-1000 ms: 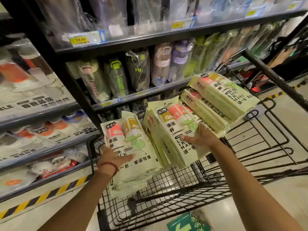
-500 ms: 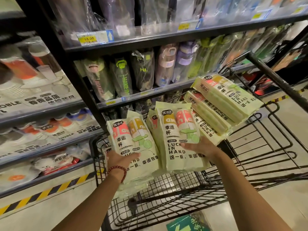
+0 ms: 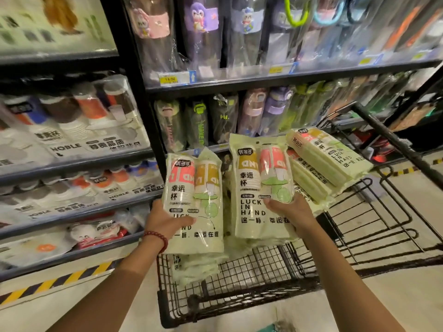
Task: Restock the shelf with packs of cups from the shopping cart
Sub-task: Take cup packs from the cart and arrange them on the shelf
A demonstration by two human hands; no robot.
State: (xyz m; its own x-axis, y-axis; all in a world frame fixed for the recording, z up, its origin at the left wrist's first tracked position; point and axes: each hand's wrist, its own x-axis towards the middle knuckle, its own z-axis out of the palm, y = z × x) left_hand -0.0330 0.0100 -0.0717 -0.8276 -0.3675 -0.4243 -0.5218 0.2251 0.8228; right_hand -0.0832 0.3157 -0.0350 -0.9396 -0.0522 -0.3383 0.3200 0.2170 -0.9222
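Observation:
My left hand (image 3: 165, 219) grips the lower part of a pale green pack of cups (image 3: 191, 188), held upright above the black wire shopping cart (image 3: 239, 291). My right hand (image 3: 291, 212) grips a second upright green pack (image 3: 261, 183) beside it. More green packs (image 3: 328, 161) lie stacked at a slant in the cart behind my right hand, and one more (image 3: 191, 267) sits low in the basket. The shelf (image 3: 79, 161) at left carries packs of paper cups in clear wrap.
Black shelving with wrapped water bottles (image 3: 215, 121) stands right behind the cart. A black upright post (image 3: 143, 111) divides the two shelf bays. The cart handle (image 3: 395, 144) runs diagonally at right. Yellow-black hazard tape (image 3: 55, 281) lines the floor under the left shelf.
Both hands have lifted their packs higher and turned them upright. The view has swung up and left, bringing the left shelf of cup packs closer.

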